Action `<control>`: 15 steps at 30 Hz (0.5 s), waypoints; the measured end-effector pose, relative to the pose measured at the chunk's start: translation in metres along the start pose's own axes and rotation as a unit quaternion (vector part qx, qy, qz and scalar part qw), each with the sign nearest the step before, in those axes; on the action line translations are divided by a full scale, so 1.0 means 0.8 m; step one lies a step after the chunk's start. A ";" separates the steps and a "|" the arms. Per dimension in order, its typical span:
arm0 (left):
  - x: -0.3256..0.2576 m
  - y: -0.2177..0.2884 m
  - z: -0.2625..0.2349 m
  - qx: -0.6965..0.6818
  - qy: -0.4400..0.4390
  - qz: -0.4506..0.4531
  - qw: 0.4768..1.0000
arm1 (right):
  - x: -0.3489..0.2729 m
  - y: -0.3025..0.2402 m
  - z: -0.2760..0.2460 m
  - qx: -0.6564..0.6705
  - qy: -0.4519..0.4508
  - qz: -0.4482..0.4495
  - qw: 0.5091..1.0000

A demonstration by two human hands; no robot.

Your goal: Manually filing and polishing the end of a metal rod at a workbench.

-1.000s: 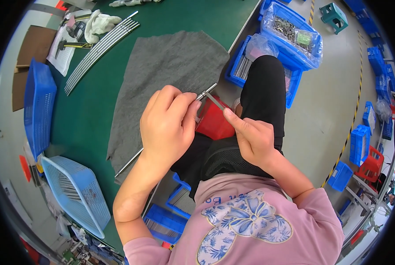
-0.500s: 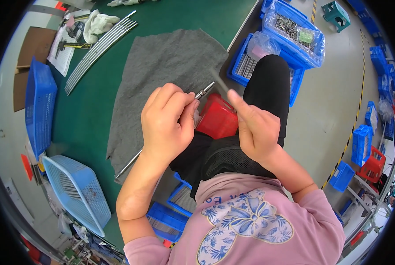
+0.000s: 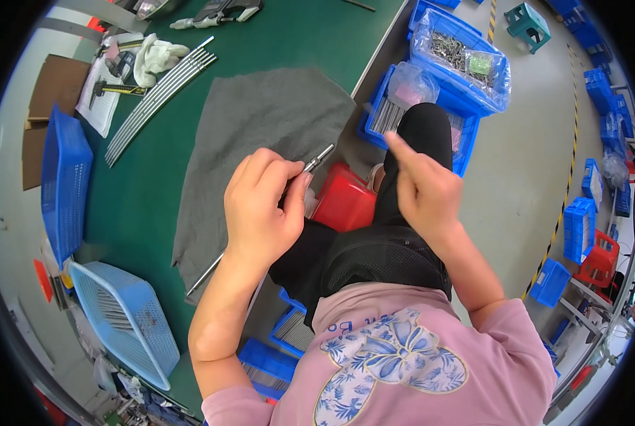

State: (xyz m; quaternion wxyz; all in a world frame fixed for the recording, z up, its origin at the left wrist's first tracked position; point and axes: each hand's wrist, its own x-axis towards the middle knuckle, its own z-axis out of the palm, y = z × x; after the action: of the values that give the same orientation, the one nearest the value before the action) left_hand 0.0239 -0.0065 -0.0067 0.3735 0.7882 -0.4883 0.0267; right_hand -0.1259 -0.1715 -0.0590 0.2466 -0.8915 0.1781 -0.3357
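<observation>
Green table [image 3: 136, 206] here, grey cloth [image 3: 254, 106] across it, slim metal rod [image 3: 317, 160] slanting along the cloth's lower right side! Beside the cloth, the left hand [image 3: 264, 202] pinches that rod, thumb against fingers; farther right of it, the right hand [image 3: 431, 195] extends its index finger, others curled, any grip impossible to tell.

Pink bow-print shirt [image 3: 395, 355], black trousers [image 3: 428, 135]
</observation>
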 end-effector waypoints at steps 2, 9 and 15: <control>0.002 0.001 0.000 -0.001 0.001 0.003 1.000 | -0.009 0.014 -0.006 -0.041 0.028 0.027 0.998; 0.006 0.000 -0.001 0.004 0.001 0.015 1.000 | -0.008 -0.026 -0.003 0.094 -0.034 -0.041 0.994; 0.007 0.000 -0.001 0.014 -0.005 0.019 1.000 | -0.011 -0.028 -0.005 0.116 0.004 0.033 0.993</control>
State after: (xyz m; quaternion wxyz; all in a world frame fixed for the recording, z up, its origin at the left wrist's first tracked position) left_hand 0.0266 -0.0101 -0.0041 0.3591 0.7843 -0.5046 0.0369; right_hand -0.1313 -0.1504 -0.0486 0.3590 -0.8491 0.1681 -0.3491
